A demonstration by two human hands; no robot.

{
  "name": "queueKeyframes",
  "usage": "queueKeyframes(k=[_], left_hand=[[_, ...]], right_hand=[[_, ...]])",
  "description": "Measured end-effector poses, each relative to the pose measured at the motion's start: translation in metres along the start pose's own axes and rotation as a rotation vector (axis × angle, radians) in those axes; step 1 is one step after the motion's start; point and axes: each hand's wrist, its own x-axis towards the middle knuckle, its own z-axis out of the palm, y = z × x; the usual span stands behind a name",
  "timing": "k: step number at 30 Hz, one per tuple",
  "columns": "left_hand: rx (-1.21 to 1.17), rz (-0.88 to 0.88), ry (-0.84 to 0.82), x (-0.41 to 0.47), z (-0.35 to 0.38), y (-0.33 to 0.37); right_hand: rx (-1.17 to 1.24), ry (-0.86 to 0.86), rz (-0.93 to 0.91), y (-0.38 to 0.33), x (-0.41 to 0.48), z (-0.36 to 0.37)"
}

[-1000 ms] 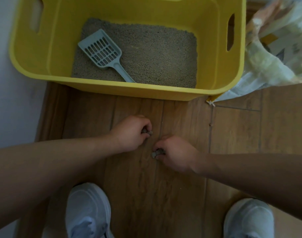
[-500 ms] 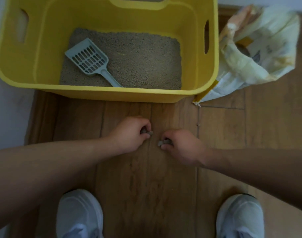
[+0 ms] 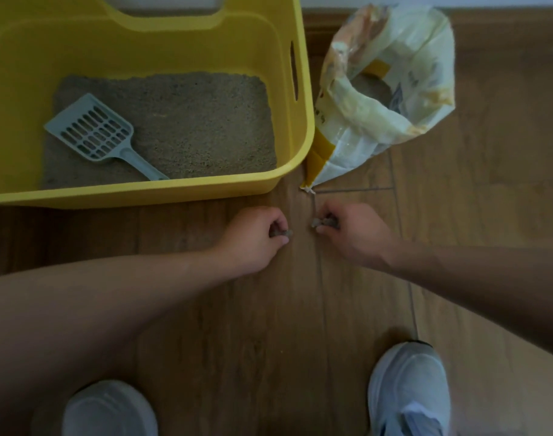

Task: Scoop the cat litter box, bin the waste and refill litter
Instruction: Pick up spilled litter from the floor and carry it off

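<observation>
An open bag [image 3: 379,121] stands against the box's [image 3: 143,193] right wall, and shoes [image 3: 407,391] are on the floor [image 3: 268,309]. The scoop [image 3: 92,133] lies on litter [image 3: 199,121] in the box's near-left corner, on a diagonal, handle pointing near-right. By the near-right corner, the left hand [image 3: 253,237] and right hand [image 3: 350,234] each hold a clump [image 3: 281,233] in a narrow grip.

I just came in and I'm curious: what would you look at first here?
The big yellow litter box at the upper left stands out first, with a blue scoop lying on the grey litter inside. In front of it, the left hand and the right hand each pinch small grey clumps. An open litter bag stands right of the box.
</observation>
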Motion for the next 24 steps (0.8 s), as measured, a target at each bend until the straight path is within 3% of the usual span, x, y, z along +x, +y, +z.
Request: queueKeyframes(k=[20, 24], left_hand=[[-0.041, -0.063, 0.016, 0.007, 0.009, -0.002], [-0.039, -0.058, 0.024, 0.005, 0.007, -0.003]], right_hand=[[-0.043, -0.012, -0.140, -0.006, 0.013, 0.011], [-0.024, -0.030, -0.098, -0.008, 0.014, 0.013]])
